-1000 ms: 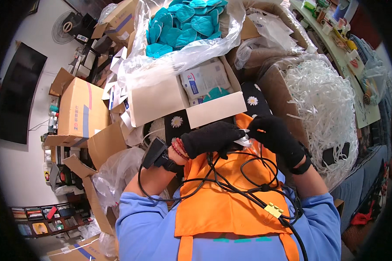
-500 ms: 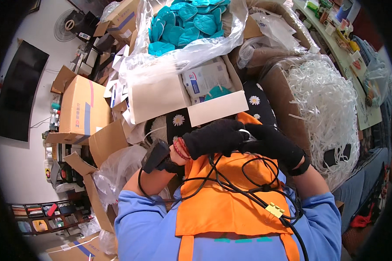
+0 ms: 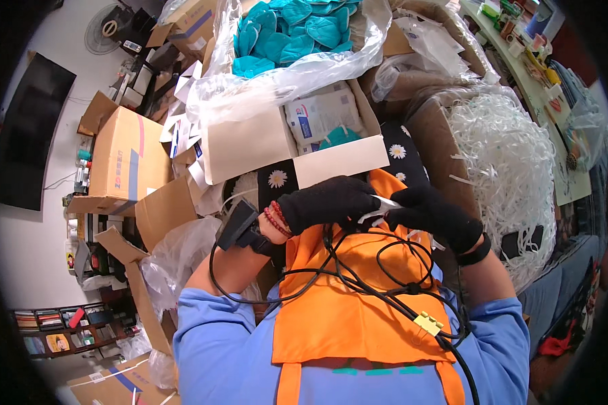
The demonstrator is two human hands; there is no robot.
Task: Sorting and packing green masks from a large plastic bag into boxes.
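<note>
1. Strip: a narrow white strip (image 3: 378,210) is in the gap between the gloved hands, above the orange apron (image 3: 358,297). Its long axis slants roughly from 8 to 2 o'clock; part is concealed by the gloves.
2. Left hand (image 3: 334,206): strip lies at its 3 o'clock. Fingers curled, appearing to pinch the strip; exact contact partly hidden.
3. Right hand (image 3: 429,214): strip lies at its 9 o'clock. Fingertips drawn together, apparently on the strip's upper end.
4. Nearness: both hands touch the strip; neither is clearly nearer.
5. Surroundings, from the strip: open white carton (image 3: 341,162) at 11 o'clock, teal masks (image 3: 297,47) farther on that line; box of tangled white straps (image 3: 500,162) between 2 and 3 o'clock.
</note>
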